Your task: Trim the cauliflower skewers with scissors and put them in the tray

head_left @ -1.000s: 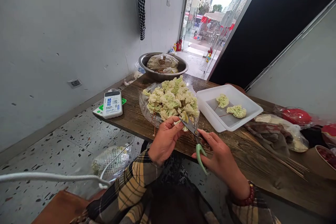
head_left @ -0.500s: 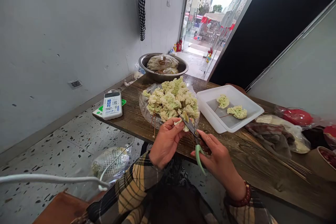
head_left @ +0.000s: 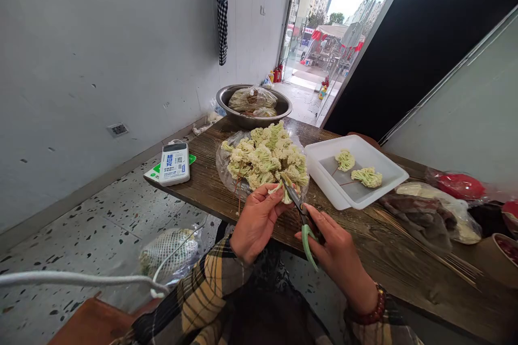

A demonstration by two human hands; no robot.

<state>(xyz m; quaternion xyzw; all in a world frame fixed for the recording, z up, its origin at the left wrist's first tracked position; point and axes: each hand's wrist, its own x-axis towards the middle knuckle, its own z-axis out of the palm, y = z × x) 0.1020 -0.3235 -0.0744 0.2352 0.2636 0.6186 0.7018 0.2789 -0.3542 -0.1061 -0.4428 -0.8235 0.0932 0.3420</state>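
Observation:
My left hand (head_left: 256, 222) pinches a small cauliflower floret (head_left: 286, 198) by its pale stem, at the near edge of the pile. In my right hand (head_left: 334, 240) are scissors (head_left: 308, 245) with light green handles, and their dark blades lie against the floret. Just beyond both hands, a heap of cauliflower florets (head_left: 265, 157) rests on a clear plastic bag (head_left: 222, 170). To the right, a white plastic tray (head_left: 388, 186) holds two florets (head_left: 366, 177), each on a thin wooden skewer.
A metal basin (head_left: 226, 107) with bagged food stands at the table's far end. On the left corner lies a white boxy device (head_left: 175, 164). Skewers (head_left: 453, 267), a dark cloth (head_left: 421, 215) and a paper bowl (head_left: 496, 259) occupy the right. A netted bundle (head_left: 170, 250) sits on the floor.
The view has shifted slightly. The scissor blades and the floret stay together between my hands, with hardly any movement. The tray and the pile look the same.

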